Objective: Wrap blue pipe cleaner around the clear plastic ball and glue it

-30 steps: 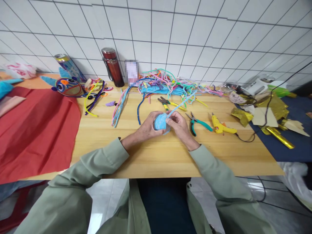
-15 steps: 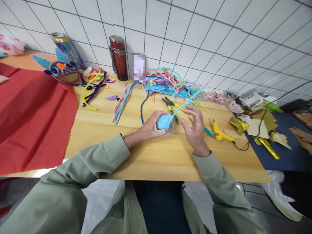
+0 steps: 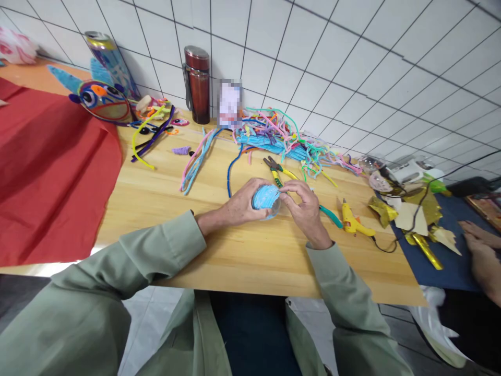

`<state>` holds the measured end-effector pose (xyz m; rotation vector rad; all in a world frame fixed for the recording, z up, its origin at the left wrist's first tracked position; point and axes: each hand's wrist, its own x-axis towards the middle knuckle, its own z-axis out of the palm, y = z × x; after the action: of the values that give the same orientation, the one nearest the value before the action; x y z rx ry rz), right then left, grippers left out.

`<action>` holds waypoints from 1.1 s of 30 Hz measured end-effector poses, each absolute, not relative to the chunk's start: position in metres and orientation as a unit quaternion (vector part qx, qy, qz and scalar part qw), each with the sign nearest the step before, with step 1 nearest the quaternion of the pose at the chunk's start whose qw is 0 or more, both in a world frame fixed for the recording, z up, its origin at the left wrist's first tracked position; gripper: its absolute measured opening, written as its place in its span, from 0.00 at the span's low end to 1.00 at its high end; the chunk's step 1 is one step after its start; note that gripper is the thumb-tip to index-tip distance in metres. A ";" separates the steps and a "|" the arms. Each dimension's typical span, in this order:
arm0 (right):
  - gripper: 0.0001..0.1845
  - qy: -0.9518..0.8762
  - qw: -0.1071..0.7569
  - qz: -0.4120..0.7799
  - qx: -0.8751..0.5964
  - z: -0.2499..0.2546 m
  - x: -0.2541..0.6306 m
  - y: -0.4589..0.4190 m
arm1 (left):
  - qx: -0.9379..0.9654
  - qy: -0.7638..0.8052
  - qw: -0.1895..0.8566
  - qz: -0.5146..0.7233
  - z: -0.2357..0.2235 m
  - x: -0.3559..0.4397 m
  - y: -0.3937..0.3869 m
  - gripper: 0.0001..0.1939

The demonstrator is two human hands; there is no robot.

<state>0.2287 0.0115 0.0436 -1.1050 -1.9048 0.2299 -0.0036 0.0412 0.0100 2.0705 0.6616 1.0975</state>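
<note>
My left hand (image 3: 243, 204) is closed around a clear round ball (image 3: 276, 209), much of it covered in rows of light blue pipe cleaner (image 3: 265, 196). Fingertips of my right hand (image 3: 305, 210) pinch together at the ball's upper right edge, against the blue winding. The bit of pipe cleaner between them is mostly hidden. Just beyond the ball lie pliers (image 3: 273, 166) with yellow and green handles. A teal-handled tool (image 3: 331, 215) lies right of my right hand, partly covered by it.
A yellow glue gun (image 3: 355, 221) with a cord lies at right. Tangled pipe cleaners (image 3: 289, 146) line the wall beside a red thermos (image 3: 198, 89). Red cloth (image 3: 55, 183) covers the left side. Another person's hand (image 3: 483, 256) rests at far right near gold scraps (image 3: 426, 253).
My right hand has moved left to the ball and gone from spread fingers to a pinch. The long loose blue strand that stuck up from the ball no longer shows.
</note>
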 end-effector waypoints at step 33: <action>0.03 -0.712 0.481 0.228 -0.458 0.032 0.219 0.009 | 0.803 0.223 0.330 0.444 0.001 -0.001 0.042 0.32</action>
<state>0.2194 0.0087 0.0319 -1.1163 -1.7358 0.5557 -0.0012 0.0417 0.0011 2.0992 0.5827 1.1618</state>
